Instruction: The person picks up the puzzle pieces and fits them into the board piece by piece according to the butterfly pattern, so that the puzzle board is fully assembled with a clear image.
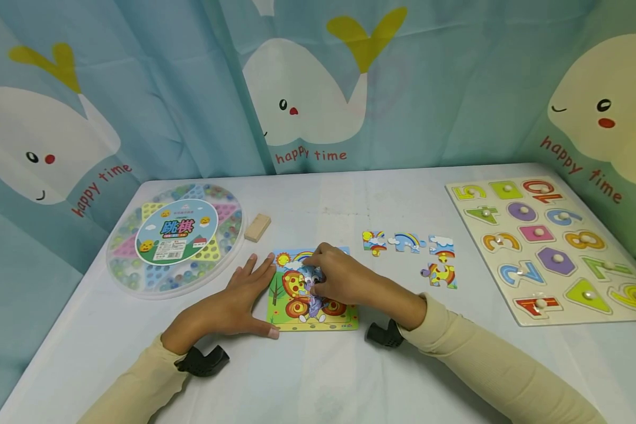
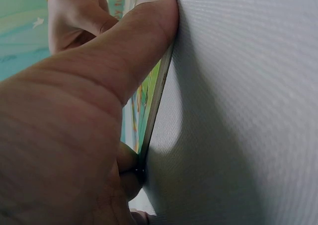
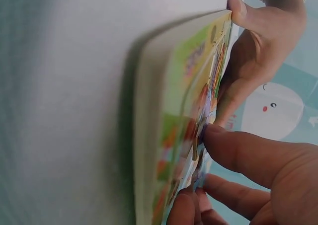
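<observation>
A square jigsaw puzzle board (image 1: 288,325) with a cartoon butterfly-winged animal, a sun and a rainbow lies at the middle of the table. My left hand (image 1: 230,306) spreads its fingers along the board's left side, with the thumb by the near left corner. In the left wrist view the thumb (image 2: 139,36) rests at the board's edge. Over the picture's middle, my right hand (image 1: 341,278) curls its fingers down. Its thumb and fingers pinch a puzzle piece (image 3: 195,148) at the board's surface, mostly hidden behind the fingertips.
Several loose puzzle pieces (image 1: 406,242) lie right of the board. At the far left is a round Chinese checkers set (image 1: 228,259), with a small wooden block (image 1: 257,227) beside it. A number-and-shape peg board (image 1: 514,235) sits at the right. A whale-print curtain (image 1: 429,118) hangs behind.
</observation>
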Demonstrator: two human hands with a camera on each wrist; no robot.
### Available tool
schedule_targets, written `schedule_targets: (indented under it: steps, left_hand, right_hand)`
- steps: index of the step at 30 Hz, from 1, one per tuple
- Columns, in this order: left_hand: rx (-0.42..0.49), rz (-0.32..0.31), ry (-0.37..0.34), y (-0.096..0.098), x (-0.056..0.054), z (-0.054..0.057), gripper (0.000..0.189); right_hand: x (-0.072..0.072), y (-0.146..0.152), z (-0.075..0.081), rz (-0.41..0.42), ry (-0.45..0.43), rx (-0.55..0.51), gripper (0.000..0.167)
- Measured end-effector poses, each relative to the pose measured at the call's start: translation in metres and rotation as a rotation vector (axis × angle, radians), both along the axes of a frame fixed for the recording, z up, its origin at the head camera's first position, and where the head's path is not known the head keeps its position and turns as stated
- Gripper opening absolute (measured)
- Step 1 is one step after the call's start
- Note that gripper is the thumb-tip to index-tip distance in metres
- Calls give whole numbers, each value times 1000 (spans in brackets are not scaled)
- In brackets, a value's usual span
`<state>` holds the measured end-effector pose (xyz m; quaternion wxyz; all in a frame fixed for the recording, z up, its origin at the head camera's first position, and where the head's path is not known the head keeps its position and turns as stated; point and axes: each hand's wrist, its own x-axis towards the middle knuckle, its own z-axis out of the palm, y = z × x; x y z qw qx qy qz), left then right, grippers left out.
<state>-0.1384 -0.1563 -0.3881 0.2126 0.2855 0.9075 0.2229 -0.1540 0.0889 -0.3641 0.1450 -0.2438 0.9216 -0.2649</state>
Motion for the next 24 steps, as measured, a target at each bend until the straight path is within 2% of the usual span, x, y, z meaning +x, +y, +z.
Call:
schedule_targets:
  steps: [24]
  left_hand:
    - [-7,7,-6,1,0,2,122]
  right_hand:
    - [-2,-3,1,-7,-22,35,41]
